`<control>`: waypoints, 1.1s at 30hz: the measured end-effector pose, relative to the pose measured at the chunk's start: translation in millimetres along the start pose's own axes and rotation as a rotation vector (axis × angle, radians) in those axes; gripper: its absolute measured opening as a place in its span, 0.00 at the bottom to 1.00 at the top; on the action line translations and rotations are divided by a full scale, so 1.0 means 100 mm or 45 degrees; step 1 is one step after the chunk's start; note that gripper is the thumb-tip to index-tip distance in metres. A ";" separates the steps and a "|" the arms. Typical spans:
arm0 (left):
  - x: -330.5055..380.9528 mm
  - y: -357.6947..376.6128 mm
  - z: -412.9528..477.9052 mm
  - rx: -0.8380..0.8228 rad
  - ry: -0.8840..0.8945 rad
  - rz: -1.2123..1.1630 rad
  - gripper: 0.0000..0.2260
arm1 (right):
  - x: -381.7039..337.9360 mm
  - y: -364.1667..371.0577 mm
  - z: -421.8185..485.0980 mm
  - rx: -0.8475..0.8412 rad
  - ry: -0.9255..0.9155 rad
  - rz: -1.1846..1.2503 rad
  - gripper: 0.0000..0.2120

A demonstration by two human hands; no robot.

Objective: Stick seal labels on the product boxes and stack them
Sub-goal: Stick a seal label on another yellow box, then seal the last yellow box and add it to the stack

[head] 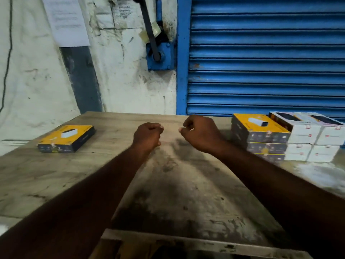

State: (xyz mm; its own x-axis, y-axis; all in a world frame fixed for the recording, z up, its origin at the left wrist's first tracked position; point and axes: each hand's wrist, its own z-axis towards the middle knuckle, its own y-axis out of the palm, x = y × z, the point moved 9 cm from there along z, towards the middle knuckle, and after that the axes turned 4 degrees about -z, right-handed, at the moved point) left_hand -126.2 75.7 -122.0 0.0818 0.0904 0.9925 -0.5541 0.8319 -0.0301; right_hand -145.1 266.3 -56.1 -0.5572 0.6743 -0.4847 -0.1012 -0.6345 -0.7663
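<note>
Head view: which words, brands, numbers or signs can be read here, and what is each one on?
No text here can be read.
White paper sheet on the wall: printed lines, too blurred.
Small taped paper notice: dark lines, blurred.
Lone yellow-and-black product box: side print too small.
Stack of yellow-and-black boxes: side print too small.
White product boxes: red marks, unreadable.
</note>
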 end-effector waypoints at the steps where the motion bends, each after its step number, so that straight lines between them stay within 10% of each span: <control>1: -0.02 -0.19 0.01 0.028 -0.002 0.011 0.10 | -0.09 0.14 0.01 -0.035 -0.004 0.055 0.12; 16: 0.26 -2.65 -0.19 0.621 0.568 0.744 0.13 | -1.63 1.86 0.21 -0.299 -0.064 0.492 0.11; 33: -0.25 -3.20 0.36 0.558 0.219 0.770 0.09 | -2.20 2.55 0.44 -0.358 -0.287 0.210 0.26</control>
State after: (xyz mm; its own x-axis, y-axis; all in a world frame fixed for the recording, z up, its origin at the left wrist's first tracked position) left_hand 19.2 -212.6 -132.7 -0.2326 0.5744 0.7848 -0.8184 0.3204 -0.4770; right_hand -84.5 -60.1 -126.9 -0.7173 0.4521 -0.5302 0.2173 -0.5778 -0.7867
